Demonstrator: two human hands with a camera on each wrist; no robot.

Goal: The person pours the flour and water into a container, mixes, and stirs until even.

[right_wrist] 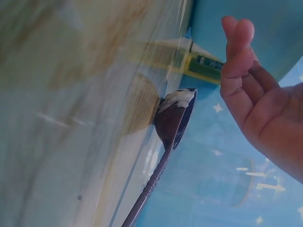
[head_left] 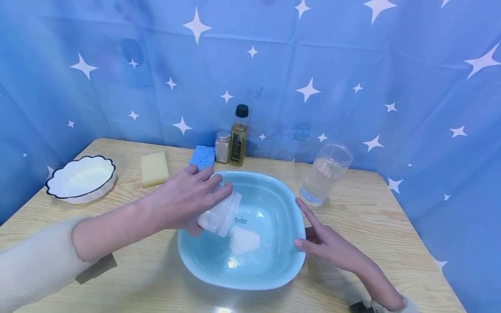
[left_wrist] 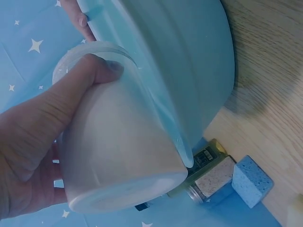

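Jar (head_left: 219, 215) of white powder is gripped in the left hand (head_left: 184, 198), tipped over the blue basin (head_left: 274, 269) mid-desk so powder (head_left: 244, 240) drops in; basin's right rim is steadied by the right hand (head_left: 325, 241), fingers relaxed.

Counts: 2 hands, left (head_left: 184, 200) and right (head_left: 325, 241). 1 blue basin (head_left: 274, 269) with 1 pile of white powder (head_left: 244, 240) in it. 1 jar (head_left: 220, 215). 1 white dish (head_left: 80, 179). 2 sponges: yellow (head_left: 154, 168) and blue (head_left: 202, 157). 1 shaker (head_left: 222, 147). 1 oil bottle (head_left: 238, 135). 1 glass (head_left: 325, 174) of water. 1 spoon (right_wrist: 163, 146), seen only in the right wrist view. 1 table (head_left: 391, 226).
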